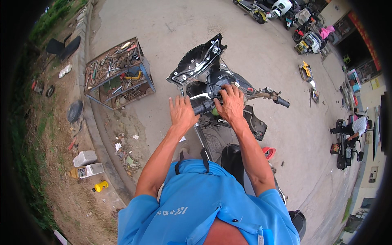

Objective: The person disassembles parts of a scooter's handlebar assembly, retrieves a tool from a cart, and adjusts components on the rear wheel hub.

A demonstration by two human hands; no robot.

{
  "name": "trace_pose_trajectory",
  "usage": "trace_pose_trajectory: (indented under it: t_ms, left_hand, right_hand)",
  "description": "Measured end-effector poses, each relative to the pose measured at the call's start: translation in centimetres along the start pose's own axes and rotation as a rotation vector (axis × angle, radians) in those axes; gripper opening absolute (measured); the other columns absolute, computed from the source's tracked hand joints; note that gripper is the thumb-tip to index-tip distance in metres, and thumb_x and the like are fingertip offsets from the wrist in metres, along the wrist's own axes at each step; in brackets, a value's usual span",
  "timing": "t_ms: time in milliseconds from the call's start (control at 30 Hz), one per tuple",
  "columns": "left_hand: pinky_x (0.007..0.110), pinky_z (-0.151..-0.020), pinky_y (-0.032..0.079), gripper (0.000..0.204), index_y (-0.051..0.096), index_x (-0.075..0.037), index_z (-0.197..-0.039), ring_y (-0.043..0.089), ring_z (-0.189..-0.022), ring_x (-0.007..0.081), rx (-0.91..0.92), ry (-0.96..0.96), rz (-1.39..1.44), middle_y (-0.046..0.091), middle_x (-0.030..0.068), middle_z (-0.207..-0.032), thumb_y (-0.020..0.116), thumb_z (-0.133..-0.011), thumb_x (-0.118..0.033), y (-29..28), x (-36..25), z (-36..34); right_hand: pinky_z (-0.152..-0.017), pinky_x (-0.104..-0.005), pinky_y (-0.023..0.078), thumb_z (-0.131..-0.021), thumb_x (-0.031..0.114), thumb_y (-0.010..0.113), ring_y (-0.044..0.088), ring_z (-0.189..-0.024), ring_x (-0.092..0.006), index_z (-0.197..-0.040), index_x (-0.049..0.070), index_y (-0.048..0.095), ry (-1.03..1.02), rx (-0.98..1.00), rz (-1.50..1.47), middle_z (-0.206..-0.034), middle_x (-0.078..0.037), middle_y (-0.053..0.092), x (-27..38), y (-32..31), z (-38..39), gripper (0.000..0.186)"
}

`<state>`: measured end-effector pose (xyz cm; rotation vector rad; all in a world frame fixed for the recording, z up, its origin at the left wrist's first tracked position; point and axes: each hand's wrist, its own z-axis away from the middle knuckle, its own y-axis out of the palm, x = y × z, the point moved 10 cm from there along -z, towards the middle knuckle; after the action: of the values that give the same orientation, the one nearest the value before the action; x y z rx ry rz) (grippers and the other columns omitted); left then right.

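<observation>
Your left hand (183, 115) lies at the outer end of the black rubber left grip (202, 108), with its fingers stretched out and spread, not wrapped round it, near the slim silver metal lever (199, 97); your right hand (232, 104) bends over the inner part of the handlebar, to the right of that grip, and you cannot tell from this view whether its fingers pinch anything. The dark, partly stripped two-wheeler (220, 77) stands right in front of you on the grey concrete pavement (163, 24); its brown, worn-looking right handlebar tube (259, 95) reaches out to a black right grip (281, 102); a glossy black plastic panel with silver fittings (198, 59) tilts up beyond your hands. Near the pavement's left edge stands a two-tier blue-grey metal tool cart (147, 73); loose tools crowd its upper tray, and a yellow-handled tool (134, 76) lies toward the right edge of the tier below.
</observation>
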<state>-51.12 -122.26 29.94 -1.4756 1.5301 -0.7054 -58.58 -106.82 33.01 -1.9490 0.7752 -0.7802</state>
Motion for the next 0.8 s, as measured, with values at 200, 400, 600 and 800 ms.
trace_pose_trajectory:
  t_ms: [200, 400, 600, 800]
  left_hand:
    - [0.055, -0.116, 0.030, 0.059, 0.066, 0.003, -0.111, 0.056, -0.114, 0.0341, 0.493, -0.090, 0.202, 0.064, 0.0172, -0.113, 0.087, -0.065, -0.028, 4.2, 0.7, 1.3]
    - [0.051, -0.115, 0.032, 0.053, 0.066, -0.001, -0.101, 0.056, -0.114, 0.0326, 0.076, -0.034, 0.061, 0.066, 0.0161, -0.106, 0.090, -0.064, -0.029, 0.5, 0.3, 0.0]
    - [0.049, -0.107, 0.038, 0.054, 0.066, -0.001, -0.101, 0.057, -0.111, 0.0317, 0.324, -0.016, 0.135, 0.066, 0.0169, -0.106, 0.091, -0.061, -0.027, 3.4, 0.4, 0.9]
    - [0.049, -0.105, 0.039, 0.067, 0.063, 0.001, -0.114, 0.056, -0.112, 0.0318, 0.139, -0.015, 0.142, 0.063, 0.0152, -0.113, 0.091, -0.059, -0.026, 1.0, 0.4, 0.1]
  right_hand:
    - [-0.105, -0.0490, 0.035, -0.081, 0.031, 0.074, 0.052, -0.123, -0.0327, -0.105, 0.006, 0.070, 0.059, 0.009, 0.002, -0.121, -0.010, 0.062, -0.2, 0.5, 0.0, 0.035]
    - [-0.102, -0.0489, 0.037, -0.082, 0.033, 0.072, 0.054, -0.117, -0.0331, -0.103, 0.007, 0.070, 0.078, -0.025, 0.026, -0.118, -0.011, 0.063, 0.0, 0.2, -0.1, 0.033]
    - [-0.096, -0.0485, 0.039, -0.083, 0.032, 0.073, 0.059, -0.105, -0.0337, -0.100, 0.006, 0.070, 0.133, 0.004, 0.037, -0.112, -0.014, 0.063, -0.1, 0.6, -0.3, 0.031]
    - [-0.089, -0.0496, 0.044, -0.082, 0.028, 0.073, 0.062, -0.098, -0.0371, -0.095, 0.003, 0.069, 0.155, -0.029, 0.032, -0.105, -0.019, 0.063, -0.2, 0.9, -0.9, 0.029]
